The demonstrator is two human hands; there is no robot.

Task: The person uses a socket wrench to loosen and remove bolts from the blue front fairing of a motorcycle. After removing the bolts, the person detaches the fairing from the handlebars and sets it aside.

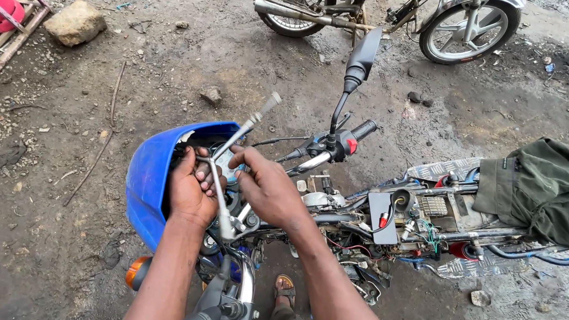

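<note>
Both hands work a three-armed socket wrench [226, 170] over the stripped motorcycle's steering head [240, 219], and the likely trouble, as I judge it, is the socket slipping off its fastener under an uneven push, driving knuckles into the blue headlight cowl [146, 173] or the handlebar clamp just beyond the fingertips. The left hand [190, 188] has its fingers [202, 170] curled tight around the wrench's hub, while the right hand [267, 188] has its fingers [243, 159] bent over the same hub from the opposite side, pressed together, not spread.
</note>
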